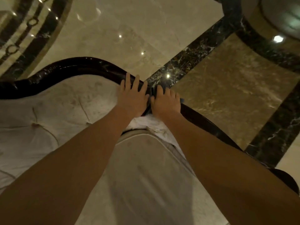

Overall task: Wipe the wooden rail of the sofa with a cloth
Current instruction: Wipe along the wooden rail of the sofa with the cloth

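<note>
A dark glossy wooden rail (68, 67) curves along the top of a pale tufted sofa back (53, 108). My left hand (132, 96) lies flat on the rail with its fingers spread, holding nothing. Right beside it, my right hand (167, 101) presses a dark blue cloth (182, 100) onto the rail. Most of the cloth is hidden under that hand; only a corner and a dark fold between the hands show. The rail runs on down to the right (203, 122) past my right forearm.
A pale seat cushion (154, 168) lies below my arms. Behind the sofa is polished beige marble floor (129, 30) with dark veined bands (199, 57). A round column base (276, 17) stands at the top right.
</note>
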{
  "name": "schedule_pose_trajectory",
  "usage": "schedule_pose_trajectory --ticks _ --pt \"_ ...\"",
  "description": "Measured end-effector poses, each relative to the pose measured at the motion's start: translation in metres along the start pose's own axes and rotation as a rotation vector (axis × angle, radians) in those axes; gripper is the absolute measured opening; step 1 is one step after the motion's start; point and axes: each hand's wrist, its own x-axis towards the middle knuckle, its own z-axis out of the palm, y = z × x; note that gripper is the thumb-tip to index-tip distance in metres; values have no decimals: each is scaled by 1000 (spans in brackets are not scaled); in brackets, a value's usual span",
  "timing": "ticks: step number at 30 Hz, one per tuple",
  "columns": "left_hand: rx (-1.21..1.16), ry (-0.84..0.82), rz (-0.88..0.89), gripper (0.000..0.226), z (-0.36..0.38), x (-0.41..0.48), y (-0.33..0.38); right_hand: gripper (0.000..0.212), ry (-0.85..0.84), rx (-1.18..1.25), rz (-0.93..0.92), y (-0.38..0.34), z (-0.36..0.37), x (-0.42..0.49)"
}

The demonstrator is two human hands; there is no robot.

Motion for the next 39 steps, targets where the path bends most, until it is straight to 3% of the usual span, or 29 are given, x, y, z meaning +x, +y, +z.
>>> schedule_pose_trajectory --ticks 4,9,16,22,28,32,36,39 --pt "9 25 -16 68 12 -8 14 61 87 -76 -82 33 2 -35" --pt "-126 31 151 67 15 -31 69 62 83 -119 22 76 -2 -71" --pt "-238 -5 202 68 26 -53 120 58 180 -93 31 109 4 -128" --pt "-293 27 289 63 16 -63 154 59 218 76 243 147 4 -173" --pt "-422 115 159 59 19 -66 177 54 290 151 245 163 9 -175" --pt "-403 89 72 66 14 -71 205 55 247 232 415 218 27 -254" --pt "-410 75 2 77 9 -76 241 53 227 404 626 217 22 -227" --pt "-413 72 -68 84 12 -76 259 54 289 321 535 192 21 -203"
